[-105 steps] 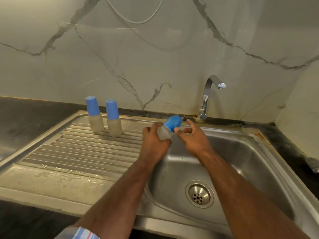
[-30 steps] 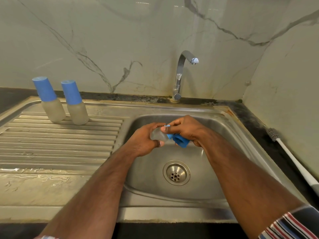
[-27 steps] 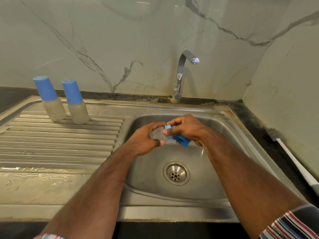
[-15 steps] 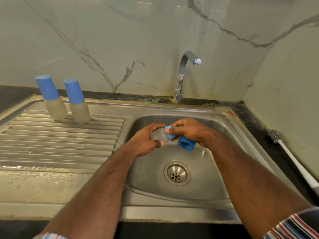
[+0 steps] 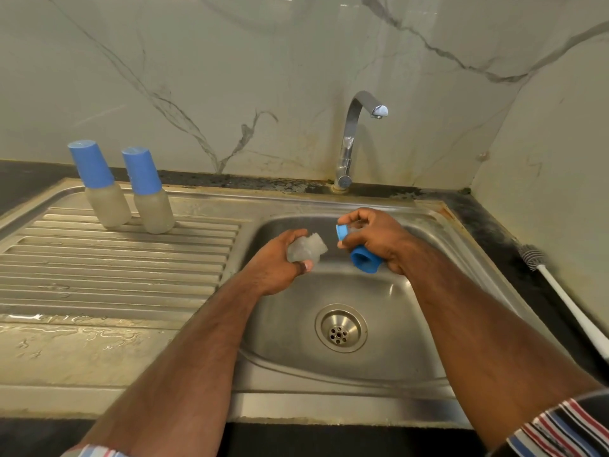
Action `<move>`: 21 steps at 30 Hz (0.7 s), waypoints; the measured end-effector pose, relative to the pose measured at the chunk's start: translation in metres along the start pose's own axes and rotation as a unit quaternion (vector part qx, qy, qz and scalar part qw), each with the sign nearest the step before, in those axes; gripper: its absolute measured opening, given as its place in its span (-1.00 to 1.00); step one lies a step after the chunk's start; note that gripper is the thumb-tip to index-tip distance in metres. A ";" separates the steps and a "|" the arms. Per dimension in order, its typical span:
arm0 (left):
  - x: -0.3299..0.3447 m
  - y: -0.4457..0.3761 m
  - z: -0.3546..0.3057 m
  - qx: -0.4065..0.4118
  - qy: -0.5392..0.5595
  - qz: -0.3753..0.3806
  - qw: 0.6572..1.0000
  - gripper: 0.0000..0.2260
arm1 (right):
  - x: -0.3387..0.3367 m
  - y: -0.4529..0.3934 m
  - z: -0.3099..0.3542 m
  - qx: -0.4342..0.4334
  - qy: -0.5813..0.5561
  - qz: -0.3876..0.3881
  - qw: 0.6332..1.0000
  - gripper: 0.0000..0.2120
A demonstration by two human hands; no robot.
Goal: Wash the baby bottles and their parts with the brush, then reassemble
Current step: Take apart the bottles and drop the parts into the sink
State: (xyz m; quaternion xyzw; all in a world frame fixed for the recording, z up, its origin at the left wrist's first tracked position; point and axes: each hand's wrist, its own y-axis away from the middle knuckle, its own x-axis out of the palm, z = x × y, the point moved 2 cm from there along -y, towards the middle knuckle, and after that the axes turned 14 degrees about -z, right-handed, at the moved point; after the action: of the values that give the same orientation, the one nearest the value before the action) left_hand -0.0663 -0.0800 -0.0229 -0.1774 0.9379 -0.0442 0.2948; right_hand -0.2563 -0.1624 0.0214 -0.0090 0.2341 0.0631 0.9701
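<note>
Over the sink basin (image 5: 408,311), my left hand (image 5: 280,262) grips a frosted clear bottle body (image 5: 306,249), its open neck pointing right. My right hand (image 5: 375,239) is a short gap to the right. It pinches a blue screw ring (image 5: 342,232) with a clear teat between thumb and fingers, and holds a blue cap (image 5: 364,258) in its palm, open end down-left. Two more capped bottles, one (image 5: 99,184) and the other (image 5: 148,191), stand upright on the ribbed drainboard (image 5: 115,268) at the back left.
A white-handled bottle brush (image 5: 566,291) lies on the dark counter right of the sink. The tap (image 5: 354,140) stands behind the basin with no water running. The drain (image 5: 341,328) sits in the basin floor. Water pools on the drainboard's front left.
The blue ring with its teat has come off the bottle. My right hand has moved it right, away from the bottle body in my left hand.
</note>
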 end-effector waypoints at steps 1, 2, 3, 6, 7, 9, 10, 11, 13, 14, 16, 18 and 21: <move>-0.001 0.000 -0.001 -0.027 0.041 -0.013 0.999 -0.41 | 0.000 -0.001 -0.003 0.014 -0.013 -0.003 1.000 -0.59; -0.002 -0.001 -0.003 -0.065 0.105 -0.021 0.992 -0.46 | 0.001 -0.002 -0.005 0.021 -0.015 0.002 1.000 -0.60; -0.004 0.000 -0.005 -0.111 0.180 -0.022 0.977 -0.53 | 0.003 -0.002 -0.007 0.020 -0.009 0.011 1.000 -0.63; -0.009 0.001 -0.009 -0.221 0.342 0.003 0.913 -0.63 | 0.013 0.001 -0.007 -0.003 0.007 0.036 0.999 -0.70; -0.011 0.001 -0.008 -0.235 0.365 0.021 0.901 -0.58 | 0.017 0.001 -0.006 -0.014 0.012 0.045 0.999 -0.71; -0.011 -0.001 -0.004 -0.245 0.387 0.058 0.887 -0.46 | 0.024 0.002 0.000 -0.036 0.035 0.066 0.997 -0.74; -0.011 -0.001 -0.002 -0.247 0.389 0.069 0.885 -0.44 | 0.028 0.003 0.003 -0.046 0.047 0.075 0.995 -0.74; -0.010 -0.001 0.000 -0.249 0.390 0.077 0.883 -0.45 | 0.032 0.003 0.005 -0.056 0.056 0.080 0.994 -0.74; -0.008 -0.002 0.001 -0.246 0.381 0.079 0.888 -0.48 | 0.037 0.002 0.008 -0.071 0.067 0.079 0.992 -0.75; -0.008 -0.002 0.001 -0.242 0.371 0.073 0.893 -0.51 | 0.039 0.002 0.008 -0.073 0.069 0.081 0.992 -0.75; -0.007 -0.003 0.003 -0.233 0.350 0.054 0.905 -0.56 | 0.039 0.000 0.006 -0.067 0.078 0.090 0.991 -0.72; -0.006 -0.005 0.006 -0.229 0.324 0.033 0.918 -0.57 | 0.035 -0.003 0.005 -0.057 0.076 0.079 0.992 -0.62; -0.004 -0.006 0.009 -0.177 0.225 0.014 0.958 -0.62 | 0.027 -0.007 0.006 -0.026 -0.004 0.072 0.997 -0.58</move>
State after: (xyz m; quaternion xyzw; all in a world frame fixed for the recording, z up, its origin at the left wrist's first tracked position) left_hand -0.0564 -0.0840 -0.0275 -0.1990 0.9752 0.0876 0.0412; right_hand -0.2287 -0.1658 0.0141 -0.0168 0.2288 0.1387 0.9634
